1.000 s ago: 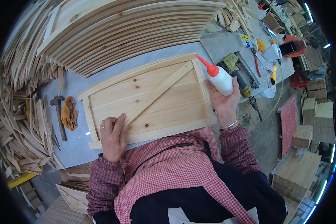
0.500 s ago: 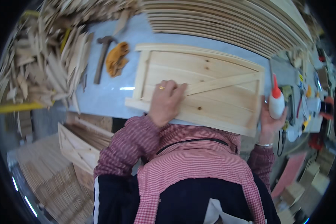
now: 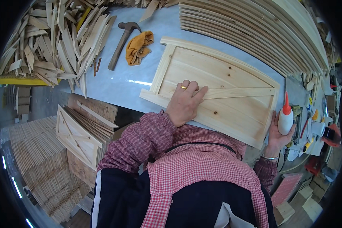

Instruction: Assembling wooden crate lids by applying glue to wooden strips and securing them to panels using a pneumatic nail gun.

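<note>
The wooden panel [image 3: 220, 89] lies on the grey table [image 3: 114, 85], its near edge overhanging; bare tabletop lies left. The left hand [image 3: 184, 102] presses flat, fingers spread, on it. The right hand [image 3: 279, 133] is wrapped around a glue bottle [image 3: 285, 117] at the panel's right edge.

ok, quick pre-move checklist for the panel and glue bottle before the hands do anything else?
1. Left hand flat on the wooden panel, fingertips on the diagonal slat: ok.
2. Right hand gripping the glue bottle, red nozzle up: ok.
3. Nozzle capped or open: cannot tell.
4. Panel fully supported: not ok, its near corner by the right hand overhangs the edge of the bench.
5. Hammer and orange rag lie clear of the panel, to its left: ok.
6. Slat seated flush, glue already under it: cannot tell.
</note>
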`<control>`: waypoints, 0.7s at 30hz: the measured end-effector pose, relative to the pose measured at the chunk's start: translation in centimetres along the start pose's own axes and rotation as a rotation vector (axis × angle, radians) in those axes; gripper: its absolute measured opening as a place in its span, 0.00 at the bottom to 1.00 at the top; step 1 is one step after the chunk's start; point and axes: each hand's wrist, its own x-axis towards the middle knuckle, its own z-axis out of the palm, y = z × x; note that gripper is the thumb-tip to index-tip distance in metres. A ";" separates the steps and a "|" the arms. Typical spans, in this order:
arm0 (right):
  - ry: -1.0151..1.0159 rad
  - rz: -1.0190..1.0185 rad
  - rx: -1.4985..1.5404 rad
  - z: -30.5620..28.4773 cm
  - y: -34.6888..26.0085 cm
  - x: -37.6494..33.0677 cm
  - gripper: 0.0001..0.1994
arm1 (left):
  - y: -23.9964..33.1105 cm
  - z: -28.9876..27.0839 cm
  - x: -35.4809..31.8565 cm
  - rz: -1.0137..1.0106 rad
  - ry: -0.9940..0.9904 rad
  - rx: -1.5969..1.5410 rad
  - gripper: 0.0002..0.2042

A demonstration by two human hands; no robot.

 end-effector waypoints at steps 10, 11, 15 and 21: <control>-0.063 0.003 -0.059 0.9 -4.4 0.5 0.23 | 2.2 -1.2 2.5 0.153 -0.277 0.032 0.37; -0.013 -0.068 -0.047 1.4 -5.5 1.2 0.23 | 2.0 -1.1 2.7 0.164 -0.319 0.050 0.39; -0.088 -0.229 -0.154 1.7 -7.6 3.2 0.22 | 0.1 -1.6 0.5 0.178 -0.403 0.098 0.44; -0.051 -0.274 -0.299 1.2 -12.1 10.2 0.23 | 0.7 -3.8 -1.3 0.304 -0.398 0.192 0.46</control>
